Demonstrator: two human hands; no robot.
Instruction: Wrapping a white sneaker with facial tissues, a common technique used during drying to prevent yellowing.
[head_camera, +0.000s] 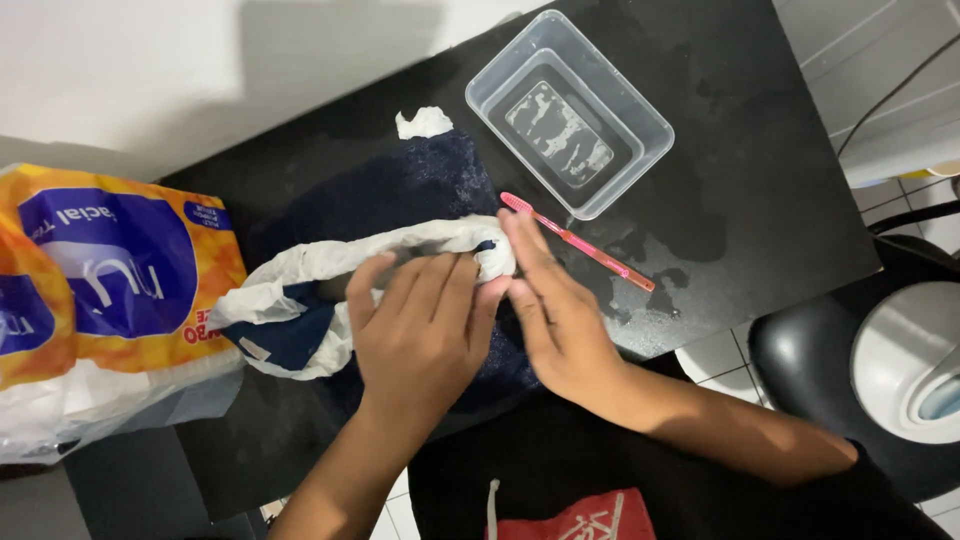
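Observation:
A dark navy garment (420, 190) lies on a black table (760, 180), with a white collar band (330, 262) curving across it. My left hand (420, 335) presses flat on the garment, fingers spread over the white band. My right hand (560, 310) rests beside it, its fingers straight, touching a wad of white tissue (494, 258) on the band. A pink toothbrush (580, 243) lies on the table just right of my right fingertips. A small crumpled tissue (423, 122) sits at the garment's far edge.
A clear plastic tub (570, 110) with a little foamy water stands at the back of the table, wet patches near it. A large orange and blue tissue pack (100, 290) lies at the left. A black stool (800, 345) and a white appliance (915, 360) stand at the right.

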